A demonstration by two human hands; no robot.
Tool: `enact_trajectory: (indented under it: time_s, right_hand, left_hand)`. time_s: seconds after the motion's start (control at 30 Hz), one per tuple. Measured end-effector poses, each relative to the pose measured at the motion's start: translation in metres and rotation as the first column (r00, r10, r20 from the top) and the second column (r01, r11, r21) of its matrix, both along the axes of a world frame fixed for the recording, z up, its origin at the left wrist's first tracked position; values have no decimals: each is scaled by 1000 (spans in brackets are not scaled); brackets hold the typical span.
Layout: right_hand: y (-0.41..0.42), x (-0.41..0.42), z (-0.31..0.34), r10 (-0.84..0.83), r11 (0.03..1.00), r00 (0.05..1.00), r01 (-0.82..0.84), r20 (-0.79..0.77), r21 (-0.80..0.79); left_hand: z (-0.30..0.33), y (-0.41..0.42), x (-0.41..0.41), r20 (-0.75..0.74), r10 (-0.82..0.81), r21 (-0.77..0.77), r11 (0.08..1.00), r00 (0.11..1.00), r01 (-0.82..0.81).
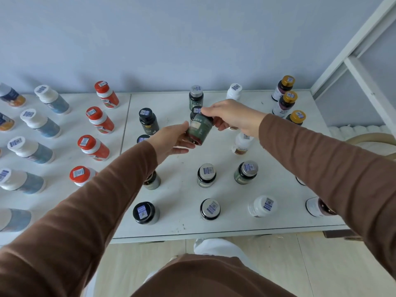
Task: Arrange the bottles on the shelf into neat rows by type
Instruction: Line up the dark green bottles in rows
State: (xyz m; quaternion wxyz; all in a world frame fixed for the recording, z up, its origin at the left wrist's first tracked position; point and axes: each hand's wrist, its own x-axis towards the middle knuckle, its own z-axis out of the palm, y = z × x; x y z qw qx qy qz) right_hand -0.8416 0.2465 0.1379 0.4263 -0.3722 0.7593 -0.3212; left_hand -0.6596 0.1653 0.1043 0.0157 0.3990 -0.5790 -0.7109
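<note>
We hold a green bottle (199,130) tilted above the shelf (225,151), right hand (232,115) pinching its cap end, left hand (171,140) seemingly cupping the base. It looks light, rigid, slick; grip the body.

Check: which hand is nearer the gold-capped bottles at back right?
Right. The right hand is just left of the gold-capped bottles; the left hand sits farther left, across the green bottle.
</note>
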Motion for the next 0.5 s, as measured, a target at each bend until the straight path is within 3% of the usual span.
enact_trajectory:
  time_s: [0.1,0.23,0.4,0.5]
  right_hand:
    - [-6,1,1,-52,998,998,51,29,24]
    - [-1,3,7,-38,999,999,38,17,13]
    - [16,3,6,116,972,991,-127,-64,-197]
    - [24,2,-1,230,926,949,-281,-215,-252]
  left_hand:
    - [2,-1,-1,-52,0,179,984,999,9]
    - [0,-2,-1,-63,-16,194,981,998,28]
    - [-9,1,4,-111,-78,-48,996,991,73]
    - [-14,3,6,-111,-109,-188,978,988,87]
